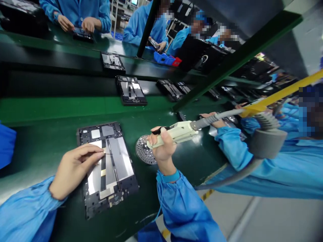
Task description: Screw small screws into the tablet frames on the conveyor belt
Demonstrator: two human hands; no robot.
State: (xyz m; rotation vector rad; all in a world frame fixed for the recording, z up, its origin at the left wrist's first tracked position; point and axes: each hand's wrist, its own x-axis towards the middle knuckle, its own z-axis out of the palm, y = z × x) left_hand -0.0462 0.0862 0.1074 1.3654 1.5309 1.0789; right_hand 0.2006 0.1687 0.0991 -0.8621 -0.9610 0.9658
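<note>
An opened tablet chassis [107,168] with silver battery panels lies on the green conveyor belt [50,111] in front of me. My left hand [75,168] rests on its left edge, fingers pinched on a thin wire or pin I cannot name. My right hand [163,144] grips a cream electric screwdriver [176,132], its tip down on a round perforated screw tray [143,149] just right of the chassis. A grey hose runs from the screwdriver up to the right.
More open chassis [131,89] [112,62] ride the belt farther back. A neighbour in a blue smock [252,158] works at my right. Several people in blue sit across the line. A green post [227,64] slants overhead; a yellow rail [285,92] crosses at right.
</note>
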